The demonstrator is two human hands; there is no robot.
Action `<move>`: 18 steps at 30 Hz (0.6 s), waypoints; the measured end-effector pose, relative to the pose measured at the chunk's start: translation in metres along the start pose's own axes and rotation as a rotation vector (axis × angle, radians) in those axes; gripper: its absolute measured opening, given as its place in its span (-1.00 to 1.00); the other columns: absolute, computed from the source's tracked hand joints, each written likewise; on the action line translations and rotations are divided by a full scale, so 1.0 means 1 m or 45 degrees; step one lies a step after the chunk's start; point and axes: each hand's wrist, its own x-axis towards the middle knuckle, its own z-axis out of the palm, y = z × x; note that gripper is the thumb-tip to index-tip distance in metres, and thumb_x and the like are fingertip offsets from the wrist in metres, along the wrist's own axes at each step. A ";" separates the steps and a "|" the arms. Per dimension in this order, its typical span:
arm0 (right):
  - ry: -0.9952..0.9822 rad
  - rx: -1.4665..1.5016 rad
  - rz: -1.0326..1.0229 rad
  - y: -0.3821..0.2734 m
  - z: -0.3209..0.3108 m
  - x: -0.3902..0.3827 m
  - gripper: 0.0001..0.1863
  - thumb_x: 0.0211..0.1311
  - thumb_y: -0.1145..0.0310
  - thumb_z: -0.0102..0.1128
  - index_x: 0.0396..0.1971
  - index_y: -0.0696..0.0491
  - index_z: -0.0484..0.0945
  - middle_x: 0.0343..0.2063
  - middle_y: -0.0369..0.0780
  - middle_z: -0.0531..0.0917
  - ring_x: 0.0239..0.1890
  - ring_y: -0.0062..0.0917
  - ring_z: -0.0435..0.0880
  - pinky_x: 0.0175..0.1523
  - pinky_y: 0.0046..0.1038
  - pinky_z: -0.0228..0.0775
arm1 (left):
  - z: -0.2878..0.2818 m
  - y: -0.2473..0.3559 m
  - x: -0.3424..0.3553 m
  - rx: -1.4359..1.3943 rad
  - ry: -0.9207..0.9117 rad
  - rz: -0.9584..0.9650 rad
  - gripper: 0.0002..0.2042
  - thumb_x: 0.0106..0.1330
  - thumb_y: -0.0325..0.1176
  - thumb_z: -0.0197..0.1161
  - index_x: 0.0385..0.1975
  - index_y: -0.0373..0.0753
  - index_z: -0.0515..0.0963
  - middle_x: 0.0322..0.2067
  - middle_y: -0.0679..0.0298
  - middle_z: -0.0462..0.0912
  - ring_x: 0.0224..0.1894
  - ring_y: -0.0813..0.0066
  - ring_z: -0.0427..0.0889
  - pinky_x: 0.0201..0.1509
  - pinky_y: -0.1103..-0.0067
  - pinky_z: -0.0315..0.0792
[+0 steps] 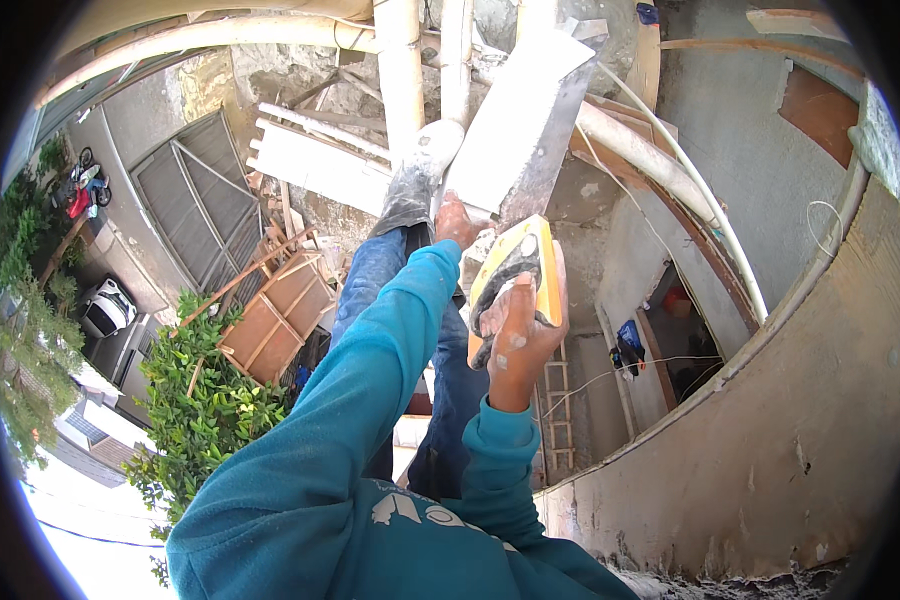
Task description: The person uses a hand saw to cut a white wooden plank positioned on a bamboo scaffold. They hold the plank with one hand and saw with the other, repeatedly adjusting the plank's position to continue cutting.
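Note:
My left hand [455,222] is closed on the lower end of a long, flat board [515,115], white on top with a grey, smeared edge along its right side. My right hand [518,335] grips the black handle of a yellow float [528,255], just right of and below the board's end; both fingers and tool have pale smears. A dust-covered boot [415,165] rests by the upright pale pole [398,70], beneath my left forearm's line, with my jeans-clad legs partly hidden behind my arms.
Pale poles [650,190] cross around my footing, high above a cluttered ground. A wooden ladder [560,420] stands lower down. A curved concrete wall [760,450] fills the right; broken timber panels [275,320], a leafy tree [200,400], a grey gate [195,190] and a white car [108,305] lie left.

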 end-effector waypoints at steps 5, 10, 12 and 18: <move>0.171 0.513 0.453 -0.003 0.063 0.064 -0.52 0.40 0.50 0.06 0.29 0.25 0.37 -0.31 -0.23 0.56 -0.46 -0.64 0.45 -0.41 -0.53 0.31 | 0.020 -0.002 0.015 -0.010 0.110 0.066 -0.29 0.24 -0.07 0.36 0.20 -0.51 0.30 -0.09 -0.30 0.66 0.09 -0.17 0.64 0.22 0.16 0.49; 0.140 0.615 0.503 0.000 0.081 0.074 -0.48 0.37 0.57 0.06 0.32 0.31 0.35 0.15 -0.02 0.54 0.11 -0.38 0.55 0.17 -0.39 0.41 | 0.058 -0.060 0.078 -0.056 0.152 0.041 -0.58 0.45 -0.20 0.05 0.14 -0.38 0.40 -0.11 -0.31 0.66 0.07 -0.17 0.65 0.19 0.14 0.51; 0.125 0.624 0.524 -0.002 0.072 0.067 -0.47 0.38 0.56 0.06 0.34 0.31 0.32 0.22 0.01 0.53 0.20 -0.34 0.56 0.26 -0.36 0.43 | 0.035 -0.046 0.070 -0.099 0.141 0.093 -0.64 0.47 -0.22 0.02 0.09 -0.36 0.43 -0.11 -0.28 0.66 0.05 -0.19 0.65 0.17 0.13 0.52; 0.210 0.472 0.234 0.003 0.090 0.062 -0.61 0.44 0.41 0.15 0.14 0.31 0.43 -0.24 -0.20 0.64 -0.32 -0.62 0.57 -0.26 -0.53 0.46 | 0.023 -0.050 0.080 -0.310 0.070 0.159 -0.73 0.45 -0.35 0.03 0.04 -0.35 0.46 -0.09 -0.22 0.67 0.03 -0.21 0.66 0.14 0.14 0.55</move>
